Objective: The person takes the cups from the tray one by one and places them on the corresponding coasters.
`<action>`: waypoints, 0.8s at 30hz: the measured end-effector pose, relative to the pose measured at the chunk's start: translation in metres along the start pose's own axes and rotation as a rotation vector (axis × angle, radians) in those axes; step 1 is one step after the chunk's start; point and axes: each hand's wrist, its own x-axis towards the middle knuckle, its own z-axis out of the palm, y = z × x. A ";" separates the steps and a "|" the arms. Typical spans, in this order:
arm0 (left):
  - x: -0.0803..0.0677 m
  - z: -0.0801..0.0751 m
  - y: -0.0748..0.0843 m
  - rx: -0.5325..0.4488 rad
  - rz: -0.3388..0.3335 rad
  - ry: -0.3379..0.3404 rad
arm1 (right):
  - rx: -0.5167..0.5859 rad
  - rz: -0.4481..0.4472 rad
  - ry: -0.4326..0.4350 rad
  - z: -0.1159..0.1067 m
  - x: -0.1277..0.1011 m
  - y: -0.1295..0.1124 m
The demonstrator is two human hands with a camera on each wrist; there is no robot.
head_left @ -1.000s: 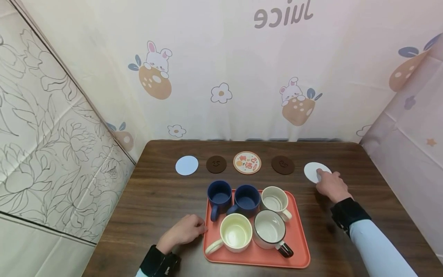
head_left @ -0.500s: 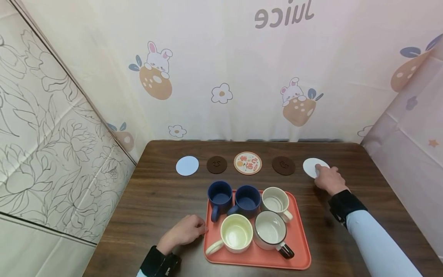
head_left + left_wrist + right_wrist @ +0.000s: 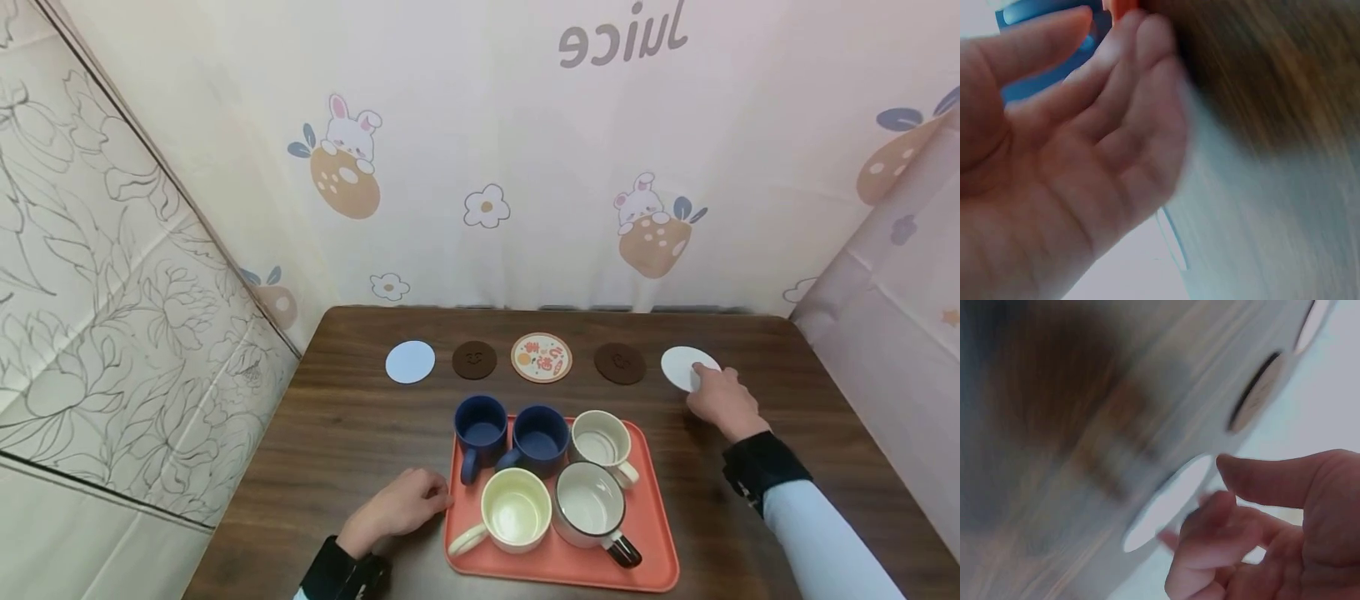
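At the far right of the table, my right hand (image 3: pixel 723 404) reaches over the near-right edge of a round white coaster (image 3: pixel 678 368), with thumb and fingers at its rim. In the right wrist view the white coaster (image 3: pixel 1169 503) lies flat, and the thumb stands apart from the loosely bent fingers. My left hand (image 3: pixel 405 502) rests on the table with its fingertips at the left edge of a coral-red tray (image 3: pixel 652 533). Its fingers are loosely bent, with nothing held; the left wrist view shows the open palm (image 3: pixel 1054 162).
On the tray stand two navy mugs (image 3: pixel 481 429), a cream mug (image 3: pixel 600 440), a pale yellow mug (image 3: pixel 516 510) and a white mug (image 3: pixel 589 504) with black rim. Along the back lie a pale blue-white coaster (image 3: pixel 410 362), brown smiley coasters (image 3: pixel 474 359) and a printed coaster (image 3: pixel 542 357).
The white coaster has slid slightly back and left, then stayed in place. My right hand followed it and has since drawn slightly right. The left hand stays; the head view has shifted a little.
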 end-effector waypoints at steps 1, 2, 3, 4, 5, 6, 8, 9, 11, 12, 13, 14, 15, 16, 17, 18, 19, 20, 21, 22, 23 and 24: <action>-0.001 0.000 0.002 -0.001 0.000 0.018 | 0.009 -0.019 0.013 0.002 -0.006 -0.003; -0.003 -0.001 0.006 -0.013 -0.002 0.042 | 0.012 -0.039 0.026 0.004 -0.013 -0.007; -0.005 0.000 0.009 -0.027 0.000 0.079 | 0.017 -0.060 0.025 0.008 -0.021 -0.010; -0.006 0.000 0.012 -0.040 0.006 0.122 | 0.026 -0.078 0.022 0.012 -0.029 -0.013; -0.008 0.001 0.016 -0.058 0.022 0.175 | 0.040 -0.092 0.015 0.017 -0.038 -0.016; -0.009 0.002 0.020 -0.070 0.039 0.225 | 0.064 -0.094 -0.004 0.023 -0.046 -0.020; -0.012 0.006 0.028 -0.099 0.078 0.307 | 0.119 -0.096 -0.044 0.036 -0.061 -0.027; -0.012 0.008 0.031 -0.112 0.093 0.339 | 0.151 -0.092 -0.072 0.042 -0.068 -0.030; -0.013 0.012 0.036 -0.132 0.112 0.383 | 0.214 -0.075 -0.111 0.053 -0.079 -0.038; -0.013 0.014 0.038 -0.146 0.114 0.402 | 0.241 -0.060 -0.127 0.057 -0.083 -0.042; -0.012 0.016 0.039 -0.157 0.114 0.419 | 0.253 -0.058 -0.133 0.060 -0.086 -0.046; -0.010 0.018 0.040 -0.170 0.110 0.434 | 0.262 -0.052 -0.138 0.062 -0.089 -0.049; -0.009 0.020 0.041 -0.179 0.110 0.450 | 0.263 -0.049 -0.138 0.064 -0.091 -0.051; -0.007 0.021 0.041 -0.187 0.109 0.463 | 0.256 -0.048 -0.129 0.066 -0.093 -0.053; -0.006 0.022 0.041 -0.194 0.109 0.473 | 0.247 -0.051 -0.119 0.068 -0.094 -0.053; -0.005 0.023 0.041 -0.203 0.112 0.479 | 0.235 -0.057 -0.109 0.070 -0.095 -0.053; -0.004 0.024 0.041 -0.207 0.114 0.484 | 0.223 -0.067 -0.098 0.071 -0.095 -0.053; -0.003 0.025 0.041 -0.210 0.118 0.488 | 0.212 -0.074 -0.088 0.072 -0.096 -0.052; -0.002 0.026 0.041 -0.207 0.123 0.492 | 0.203 -0.082 -0.080 0.074 -0.097 -0.050; -0.002 0.026 0.041 -0.207 0.126 0.495 | 0.200 -0.088 -0.074 0.075 -0.097 -0.049; -0.001 0.026 0.041 -0.206 0.128 0.499 | 0.200 -0.091 -0.074 0.076 -0.098 -0.047; -0.001 0.026 0.042 -0.203 0.127 0.504 | 0.199 -0.092 -0.073 0.077 -0.097 -0.046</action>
